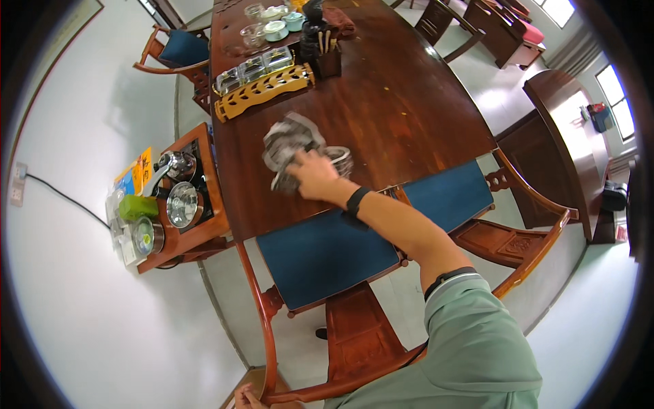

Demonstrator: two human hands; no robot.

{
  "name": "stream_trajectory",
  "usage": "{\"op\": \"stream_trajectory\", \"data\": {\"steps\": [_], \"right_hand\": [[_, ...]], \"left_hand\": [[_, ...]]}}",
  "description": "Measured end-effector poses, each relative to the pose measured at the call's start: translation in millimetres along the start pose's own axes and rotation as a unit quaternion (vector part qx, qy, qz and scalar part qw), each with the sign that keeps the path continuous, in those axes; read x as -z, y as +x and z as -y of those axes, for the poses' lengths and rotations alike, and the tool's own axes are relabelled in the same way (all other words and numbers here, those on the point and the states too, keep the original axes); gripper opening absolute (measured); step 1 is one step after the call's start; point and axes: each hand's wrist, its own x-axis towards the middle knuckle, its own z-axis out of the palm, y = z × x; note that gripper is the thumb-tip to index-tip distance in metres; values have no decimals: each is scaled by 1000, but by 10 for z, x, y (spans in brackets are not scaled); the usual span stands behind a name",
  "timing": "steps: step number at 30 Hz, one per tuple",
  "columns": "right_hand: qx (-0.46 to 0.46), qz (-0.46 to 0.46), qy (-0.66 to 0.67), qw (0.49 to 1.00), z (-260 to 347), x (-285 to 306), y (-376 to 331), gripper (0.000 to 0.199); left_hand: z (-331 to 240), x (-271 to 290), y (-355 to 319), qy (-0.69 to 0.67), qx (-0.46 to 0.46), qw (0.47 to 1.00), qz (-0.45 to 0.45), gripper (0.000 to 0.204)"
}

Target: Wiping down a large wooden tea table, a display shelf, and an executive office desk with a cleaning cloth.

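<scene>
My right hand (315, 176), with a black band on the wrist, reaches across the chair onto the dark wooden table. It is closed on a crumpled grey-and-white cloth (289, 140), which is blurred and spread over the tabletop. Part of the cloth bunches up to the right of my fingers. Low in the picture, my left hand (249, 398) shows only in part, beside the curved rail of the nearest chair (269, 341). The frame's lower edge cuts it off, and its grip cannot be made out.
Beyond the cloth stand a carved wooden rack (266, 88) with lidded glass jars (252, 70), a dark tool holder (328, 63) and teaware (276, 31). At left, a side stand carries a kettle (178, 165) and a glass-lidded pot (184, 204). Blue-cushioned chairs (327, 259) line the near edge.
</scene>
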Motion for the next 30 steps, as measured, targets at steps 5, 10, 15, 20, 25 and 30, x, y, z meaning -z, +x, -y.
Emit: {"op": "stream_trajectory", "data": {"steps": [5, 10, 15, 20, 25, 30], "right_hand": [[171, 7, -38, 984, -61, -87, -402, 49], [32, -82, 3, 996, -983, 246, -872, 51], [-391, -119, -106, 907, -2217, 499, -1271, 52], [-534, -95, -82, 836, -2613, 800, -1615, 54], [-496, -61, -147, 853, -2370, 421, -1399, 60], [-432, -27, -121, 893, -1716, 297, -1210, 60]], "left_hand": [[-6, -38, -9, -37, 8, 999, 39, 30], [-103, -10, -20, -45, -9, 998, 52, 28], [-268, -18, 58, -86, 63, 992, 71, 19], [-418, -10, 172, -158, 80, 983, 42, 18], [47, -208, 73, -207, 69, 974, -53, 14], [129, -297, -3, -200, 59, 971, -113, 15]]}}
